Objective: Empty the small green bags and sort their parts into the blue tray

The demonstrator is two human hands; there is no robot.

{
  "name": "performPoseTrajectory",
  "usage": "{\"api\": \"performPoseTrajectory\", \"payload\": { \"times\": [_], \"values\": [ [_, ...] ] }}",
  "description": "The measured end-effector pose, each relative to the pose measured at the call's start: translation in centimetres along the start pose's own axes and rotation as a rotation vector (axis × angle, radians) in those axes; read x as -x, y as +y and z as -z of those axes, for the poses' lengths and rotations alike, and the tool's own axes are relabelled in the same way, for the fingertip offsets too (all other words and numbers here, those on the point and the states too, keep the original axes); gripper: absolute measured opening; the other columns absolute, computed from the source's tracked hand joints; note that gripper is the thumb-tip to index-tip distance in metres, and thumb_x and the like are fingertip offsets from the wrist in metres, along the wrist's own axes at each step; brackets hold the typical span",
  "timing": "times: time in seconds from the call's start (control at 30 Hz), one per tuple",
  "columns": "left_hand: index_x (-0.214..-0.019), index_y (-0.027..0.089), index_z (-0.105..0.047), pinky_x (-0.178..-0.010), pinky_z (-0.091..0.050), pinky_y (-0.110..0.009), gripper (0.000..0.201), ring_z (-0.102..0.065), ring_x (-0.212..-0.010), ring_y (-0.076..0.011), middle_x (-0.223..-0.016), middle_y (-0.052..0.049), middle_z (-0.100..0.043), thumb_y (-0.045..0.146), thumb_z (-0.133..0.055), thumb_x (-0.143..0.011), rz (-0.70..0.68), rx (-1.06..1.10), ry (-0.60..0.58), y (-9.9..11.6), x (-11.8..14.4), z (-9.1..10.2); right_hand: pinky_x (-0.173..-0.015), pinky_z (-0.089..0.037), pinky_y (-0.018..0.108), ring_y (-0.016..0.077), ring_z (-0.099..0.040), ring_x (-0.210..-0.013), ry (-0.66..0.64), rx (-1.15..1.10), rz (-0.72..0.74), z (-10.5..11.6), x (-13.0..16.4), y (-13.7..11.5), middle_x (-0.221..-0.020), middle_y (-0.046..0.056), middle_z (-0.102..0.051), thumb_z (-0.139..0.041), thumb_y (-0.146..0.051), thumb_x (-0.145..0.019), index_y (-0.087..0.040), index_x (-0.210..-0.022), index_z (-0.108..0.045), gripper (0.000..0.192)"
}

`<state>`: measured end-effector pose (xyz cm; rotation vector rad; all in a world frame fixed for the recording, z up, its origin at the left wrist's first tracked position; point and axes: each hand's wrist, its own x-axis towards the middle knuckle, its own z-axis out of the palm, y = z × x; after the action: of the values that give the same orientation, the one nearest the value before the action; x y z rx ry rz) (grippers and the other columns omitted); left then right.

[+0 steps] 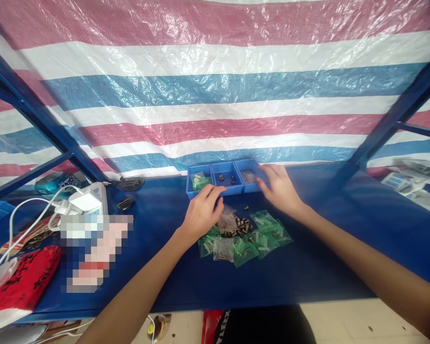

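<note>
Three blue bins (229,190) stand side by side against the sheet. Green packets (199,180) lie in the left one, a few small dark metal pieces (221,178) in the middle one, and clear bags (248,177) in the right one. My left hand (201,212) is by the front rim of the left and middle bins, thumb apart from the fingers. At the right bin's outer end is my right hand (281,188), thumb and fingers apart. Below lies a pile of small metal fittings (242,227), clear bags (223,249) and green packets with white pieces (267,228).
On the left of the blue table (179,291) are a white power strip (102,198) with cables, a dark oval object (125,204) and a red bag (30,274). One loose fitting (246,208) lies behind the pile. A striped sheet (215,95) hangs behind.
</note>
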<state>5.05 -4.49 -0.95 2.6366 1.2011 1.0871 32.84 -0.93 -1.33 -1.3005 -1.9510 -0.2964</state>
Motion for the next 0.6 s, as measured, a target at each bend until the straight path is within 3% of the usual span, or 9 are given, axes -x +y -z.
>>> {"api": "performPoseTrajectory", "payload": {
  "times": [0.1,0.2,0.3,0.43,0.6],
  "values": [
    [-0.124,0.022,-0.06,-0.069,-0.054,-0.025,0.026,-0.067,-0.1,-0.0194,-0.113,-0.007,-0.064,0.021,-0.044,-0.104,0.007,-0.04,-0.036,-0.2,0.0,0.0,-0.098,-0.049,0.049,0.0329,-0.059,-0.11,-0.021,-0.051,0.082,0.7,1.1,-1.6,-0.111,0.015,-0.068,-0.048,-0.028,-0.102,-0.018,-0.117,-0.066,0.026],
    [-0.123,0.022,-0.061,-0.065,-0.052,-0.025,0.026,-0.067,-0.092,-0.0182,-0.107,-0.006,-0.064,0.021,-0.043,-0.104,0.003,-0.085,-0.058,-0.3,0.0,-0.1,-0.089,-0.054,0.042,0.0272,-0.065,-0.099,-0.222,-0.187,0.195,1.1,1.9,-2.9,-0.103,0.01,-0.071,-0.047,-0.023,-0.103,-0.022,-0.108,-0.069,0.022],
    [-0.121,0.022,-0.062,-0.064,-0.051,-0.025,0.025,-0.067,-0.086,-0.0167,-0.105,-0.005,-0.065,0.022,-0.043,-0.104,-0.005,-0.103,-0.099,-0.6,0.0,-0.1,-0.083,-0.057,0.043,0.0286,-0.065,-0.1,-0.399,-0.199,0.277,0.5,2.7,-3.7,-0.105,0.011,-0.071,-0.052,-0.022,-0.101,-0.022,-0.11,-0.07,0.02],
    [-0.119,0.022,-0.063,-0.067,-0.053,-0.026,0.024,-0.067,-0.091,-0.0178,-0.105,-0.005,-0.066,0.025,-0.043,-0.105,-0.067,-0.116,-0.192,-0.6,0.0,-0.2,-0.076,-0.058,0.042,0.0294,-0.067,-0.095,-0.432,-0.149,0.261,-0.3,3.4,-3.8,-0.102,0.012,-0.072,-0.054,-0.017,-0.098,-0.02,-0.108,-0.072,0.021],
    [-0.119,0.021,-0.064,-0.073,-0.054,-0.029,0.026,-0.065,-0.098,-0.0212,-0.108,-0.007,-0.065,0.031,-0.043,-0.107,-0.131,-0.167,-0.234,0.5,-0.2,0.0,-0.081,-0.058,0.042,0.0277,-0.069,-0.095,-0.504,-0.19,0.261,-0.3,3.1,-3.1,-0.105,0.011,-0.072,-0.055,-0.016,-0.099,-0.019,-0.111,-0.071,0.021]
  ]
}}
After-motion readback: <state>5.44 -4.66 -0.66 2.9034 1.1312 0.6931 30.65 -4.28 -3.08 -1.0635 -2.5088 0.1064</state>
